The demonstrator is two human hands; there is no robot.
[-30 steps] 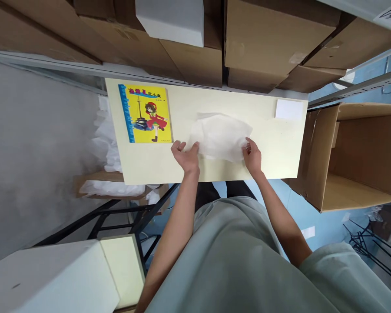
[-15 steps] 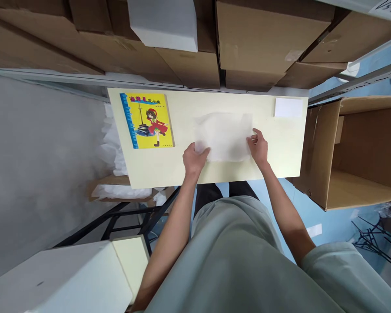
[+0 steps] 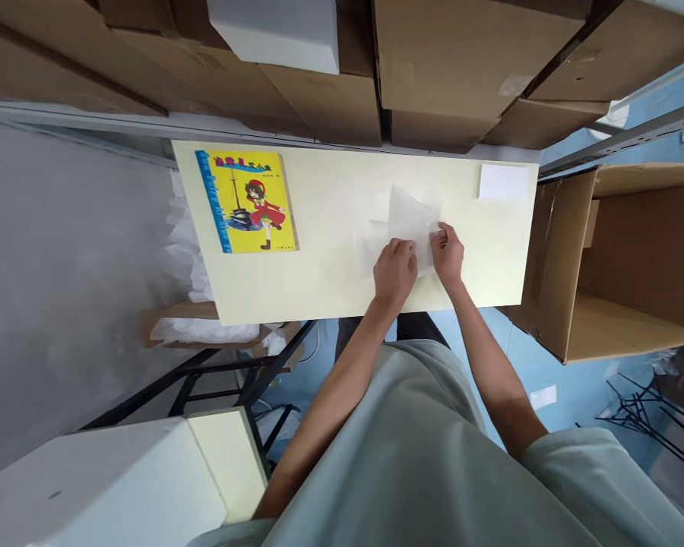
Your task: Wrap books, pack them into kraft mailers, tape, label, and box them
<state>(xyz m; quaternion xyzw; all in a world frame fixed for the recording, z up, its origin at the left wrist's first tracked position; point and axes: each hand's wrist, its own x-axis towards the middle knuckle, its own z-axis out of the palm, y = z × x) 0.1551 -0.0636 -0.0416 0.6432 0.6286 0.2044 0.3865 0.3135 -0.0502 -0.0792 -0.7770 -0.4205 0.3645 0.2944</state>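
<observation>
A thin, translucent white sheet (image 3: 413, 216) lies on the cream tabletop (image 3: 330, 285), its left part lifted and folded over toward the right. Whether it is a single layer or a flat bag, I cannot tell. My left hand (image 3: 395, 270) is closed on the folded-over part near its front edge. At the right edge, my right hand (image 3: 448, 252) pinches the sheet between thumb and curled fingers. Left of both hands, a yellow book (image 3: 248, 201) with a cartoon girl in red on its cover lies flat, apart from the sheet.
A stack of small white cards or paper (image 3: 503, 182) sits at the table's back right. Cardboard boxes (image 3: 479, 61) line the shelf behind. Beyond the right edge stands an open carton (image 3: 575, 266). White wrapping material (image 3: 185, 243) hangs at the left.
My left hand has moved right, carrying the sheet's left side over toward the right. My right hand stays at the right edge. The view has shifted slightly.
</observation>
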